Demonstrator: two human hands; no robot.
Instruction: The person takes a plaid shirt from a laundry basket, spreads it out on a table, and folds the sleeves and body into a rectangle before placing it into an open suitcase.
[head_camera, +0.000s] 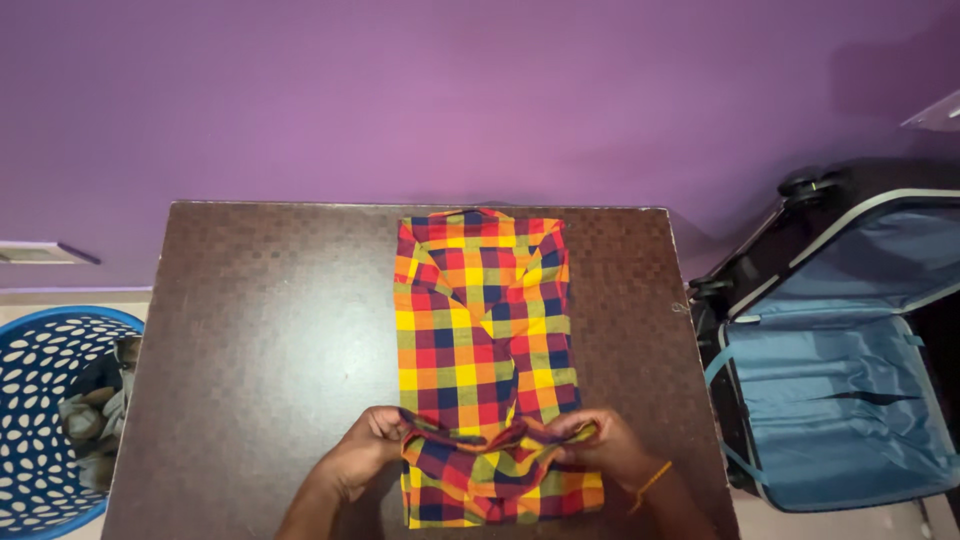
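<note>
checked shirt (482, 330) lies mid-table, folded to a long narrow strip w/ collar at the far end; red, yellow, green, navy squares. soft woven cloth, bunched where gripped. long axis runs near to far, collar pointing at the purple wall (480, 90). left hand (362, 455) and right hand (600, 447) each pinch closed on a fold near the near end, lifting it. table (260, 330) is dark brown, rectangular, fine woven-look texture. blue perforated basket (45, 420) at left, open blue-lined suitcase (840, 390) at right.
</note>
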